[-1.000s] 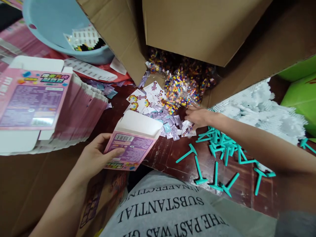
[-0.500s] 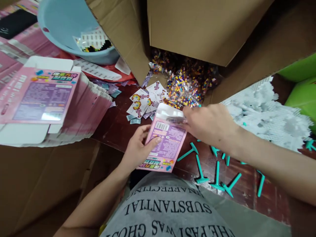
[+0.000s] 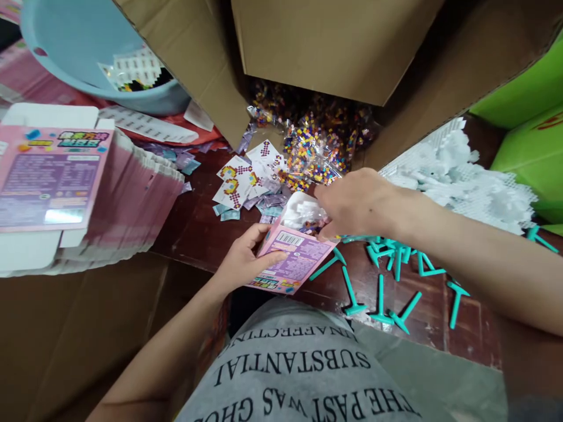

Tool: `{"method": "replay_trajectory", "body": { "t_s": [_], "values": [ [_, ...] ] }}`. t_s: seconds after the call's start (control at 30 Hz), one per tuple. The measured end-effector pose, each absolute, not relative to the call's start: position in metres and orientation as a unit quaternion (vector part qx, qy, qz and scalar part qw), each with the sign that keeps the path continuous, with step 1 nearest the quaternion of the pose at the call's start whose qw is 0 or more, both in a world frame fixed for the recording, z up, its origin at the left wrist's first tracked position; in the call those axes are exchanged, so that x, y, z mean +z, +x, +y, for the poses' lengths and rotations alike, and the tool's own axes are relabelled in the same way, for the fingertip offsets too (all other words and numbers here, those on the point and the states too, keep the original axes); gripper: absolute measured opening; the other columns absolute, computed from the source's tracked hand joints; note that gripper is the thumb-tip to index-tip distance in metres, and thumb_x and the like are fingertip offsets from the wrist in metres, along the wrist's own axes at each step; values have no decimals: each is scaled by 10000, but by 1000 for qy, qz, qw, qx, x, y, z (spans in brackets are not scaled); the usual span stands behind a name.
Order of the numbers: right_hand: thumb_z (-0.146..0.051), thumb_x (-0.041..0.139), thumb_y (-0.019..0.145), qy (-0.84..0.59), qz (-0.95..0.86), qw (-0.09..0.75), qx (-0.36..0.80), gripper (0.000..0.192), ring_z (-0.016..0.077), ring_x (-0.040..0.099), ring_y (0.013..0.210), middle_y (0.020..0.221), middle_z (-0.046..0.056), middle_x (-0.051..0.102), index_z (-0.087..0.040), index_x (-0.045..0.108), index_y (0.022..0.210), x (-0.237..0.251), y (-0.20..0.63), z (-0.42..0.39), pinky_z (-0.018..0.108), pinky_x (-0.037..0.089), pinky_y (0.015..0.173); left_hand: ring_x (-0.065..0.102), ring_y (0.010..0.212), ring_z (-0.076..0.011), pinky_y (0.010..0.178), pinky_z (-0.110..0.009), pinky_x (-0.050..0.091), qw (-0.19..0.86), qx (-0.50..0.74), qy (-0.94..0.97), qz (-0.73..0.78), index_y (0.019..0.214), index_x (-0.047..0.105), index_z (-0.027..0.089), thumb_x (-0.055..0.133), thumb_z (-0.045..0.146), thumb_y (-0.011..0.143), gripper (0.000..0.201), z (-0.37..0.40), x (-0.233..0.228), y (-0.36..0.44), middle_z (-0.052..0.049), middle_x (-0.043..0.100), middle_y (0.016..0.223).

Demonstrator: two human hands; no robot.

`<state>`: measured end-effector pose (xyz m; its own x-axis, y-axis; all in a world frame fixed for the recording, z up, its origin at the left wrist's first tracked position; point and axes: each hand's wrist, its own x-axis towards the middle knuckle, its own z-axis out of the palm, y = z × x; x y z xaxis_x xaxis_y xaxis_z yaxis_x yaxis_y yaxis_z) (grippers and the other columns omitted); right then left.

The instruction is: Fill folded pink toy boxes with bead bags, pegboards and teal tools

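Note:
My left hand grips a pink and purple cardboard box, thumb across its printed face. The box leans with its top end open. White plastic pieces and something dark and colourful show inside the mouth. My right hand is curled at the right side of this opening; its fingertips are partly hidden, and I cannot make out what they hold. Just beyond the box lie printed pattern cards and small blue and purple sachets. Behind my right hand are clear bags of coloured beads.
A stack of flattened pink boxes stands at left, below a blue basin. Teal T-shaped tools lie on the dark wooden table. White pegboards pile up at right. A large carton surrounds the bead bags.
My right hand has lowered to the box's mouth, and the shiny packet it held above the opening no longer shows clearly. The box has tipped, exposing its contents. The view has shifted right.

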<state>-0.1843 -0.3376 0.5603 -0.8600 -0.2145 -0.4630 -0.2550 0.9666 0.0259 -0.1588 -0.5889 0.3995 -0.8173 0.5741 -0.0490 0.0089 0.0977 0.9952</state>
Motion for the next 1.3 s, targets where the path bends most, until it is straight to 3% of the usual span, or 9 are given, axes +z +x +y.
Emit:
{"method": "replay_trajectory", "body": {
  "t_s": [0.1,0.2,0.37,0.63,0.8,0.97,1.1,1.2,1.3],
  "values": [
    [-691,894,733,-141,982,120,-35,789,331,741,938,1070,110,763,-218,684,1330,567,-166,-314,446,584,809,783,909,-221,800,-321,641,223,656,177,698,1140,676,176,893,383,786,464,-595,395,-158,-87,828,1056],
    [-656,761,903,-162,980,66,-94,745,299,745,951,1220,119,749,-231,583,1488,565,-144,-289,422,599,814,773,851,-201,765,-301,635,195,669,139,704,1096,652,182,891,389,788,442,-604,390,-158,-72,823,1010],
    [-369,518,1097,-181,974,2,-137,406,254,747,1050,1252,98,744,-245,614,1472,546,-119,-295,392,613,890,761,850,-207,764,-316,641,176,671,128,708,1105,606,200,921,436,741,537,-598,379,-154,-58,803,1005],
    [-299,451,1117,-237,959,-10,-154,372,198,707,907,1060,60,726,-292,722,1372,560,-120,-285,335,587,811,758,823,-223,770,-333,636,140,576,166,788,1117,675,196,932,510,734,558,-600,394,-153,-43,805,948],
    [-196,480,1096,-327,938,15,-114,378,235,709,1035,1179,85,749,-252,721,1383,550,-119,-308,381,597,898,766,836,-217,781,-315,630,125,544,208,803,1211,689,209,928,530,751,609,-587,408,-149,-26,808,977],
    [-299,595,1088,-245,933,-163,-208,388,259,670,1216,1321,100,719,-232,618,1470,538,-107,-288,446,558,1046,761,866,-247,835,-423,673,-63,547,131,825,1022,733,205,934,462,752,423,-612,409,-154,-22,790,967],
    [-320,661,1046,-275,947,9,-165,357,278,678,1112,1256,118,740,-191,669,1379,469,-82,-278,444,577,964,760,1016,-328,1078,-602,608,-94,480,78,869,929,759,215,924,494,732,379,-639,403,-157,-23,792,966],
    [-183,616,1022,-304,936,162,-74,246,301,673,1095,1167,119,762,-196,748,1229,408,-64,-293,465,558,965,776,976,-338,1002,-580,658,-34,458,58,886,888,770,223,905,577,714,417,-640,396,-150,-35,802,911],
    [-107,506,1032,-294,935,193,-36,269,297,677,1075,1087,128,763,-175,755,1107,384,-63,-301,471,524,1007,784,966,-319,984,-536,675,-18,467,84,880,882,780,236,875,598,755,395,-638,392,-142,-35,813,906]
  ]
}}
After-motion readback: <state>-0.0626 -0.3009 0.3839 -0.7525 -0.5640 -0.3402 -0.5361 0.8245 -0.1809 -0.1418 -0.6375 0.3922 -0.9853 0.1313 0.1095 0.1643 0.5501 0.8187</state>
